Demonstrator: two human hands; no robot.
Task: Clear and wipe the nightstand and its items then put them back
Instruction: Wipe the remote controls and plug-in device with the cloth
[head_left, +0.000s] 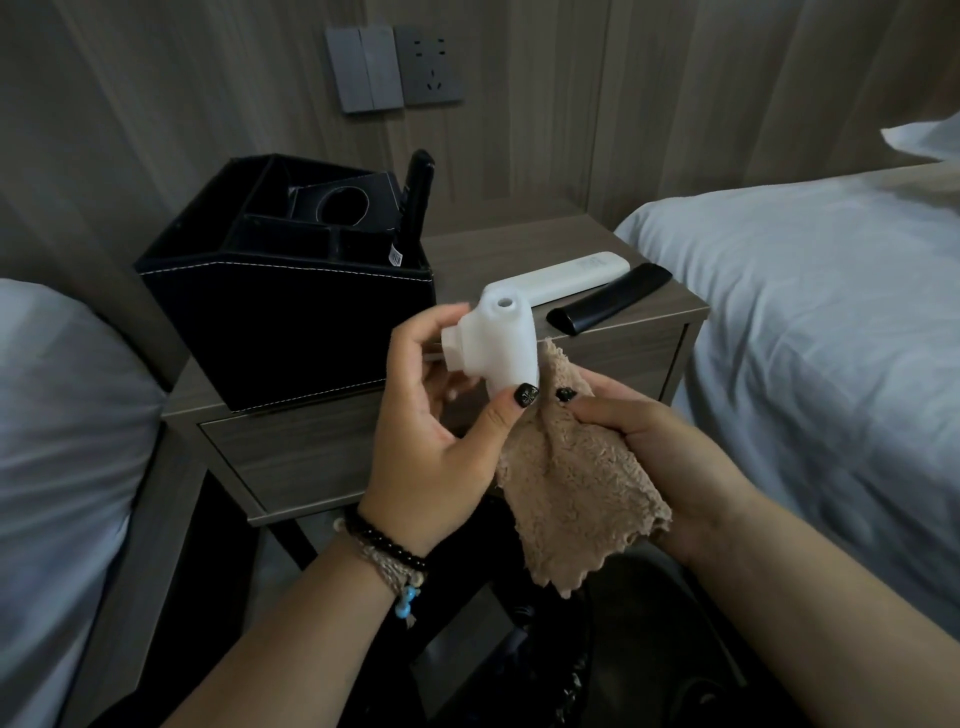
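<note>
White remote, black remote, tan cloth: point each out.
white remote (576, 276): head view, middle of its top face.
black remote (610, 302): head view, middle of its body.
tan cloth (576, 488): head view, hanging part below the right hand (675, 457).

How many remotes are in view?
3: a white remote and a black remote lie side by side on the nightstand; another black one stands in the organizer. More may be hidden inside.

Wooden nightstand (519, 244), black organizer box (291, 332), white remote (566, 275), black remote (608, 303)
</note>
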